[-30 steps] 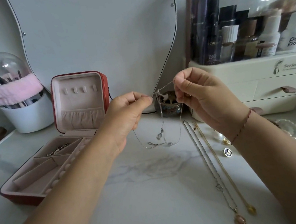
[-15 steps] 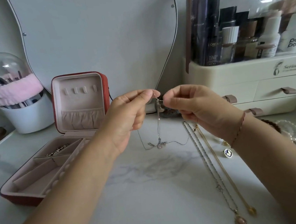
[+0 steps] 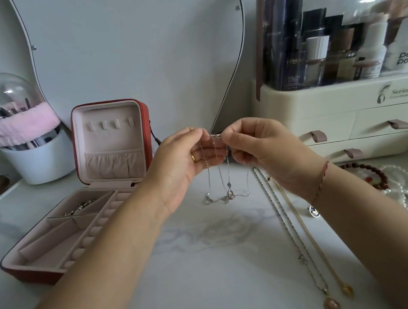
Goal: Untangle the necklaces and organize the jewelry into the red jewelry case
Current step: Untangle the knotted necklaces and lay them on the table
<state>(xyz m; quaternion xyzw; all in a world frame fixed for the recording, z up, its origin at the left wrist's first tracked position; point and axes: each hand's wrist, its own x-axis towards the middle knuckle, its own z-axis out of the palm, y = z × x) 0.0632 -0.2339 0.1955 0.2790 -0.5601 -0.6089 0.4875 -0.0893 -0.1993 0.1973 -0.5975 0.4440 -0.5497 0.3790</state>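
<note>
Now busy untangling, with left hand (image 3: 181, 166) and right hand (image 3: 265, 153) both pinching the silver chain (image 3: 228, 177) hanging toward 6 o'clock, red case (image 3: 31, 274) open at their 9 o'clock, next likely needing a slow, soft pull to get loops apart.

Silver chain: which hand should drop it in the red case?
Left, probably. The left hand and right hand both pinch the silver chain, but the left sits nearer the open red case; the right would cross over.
</note>
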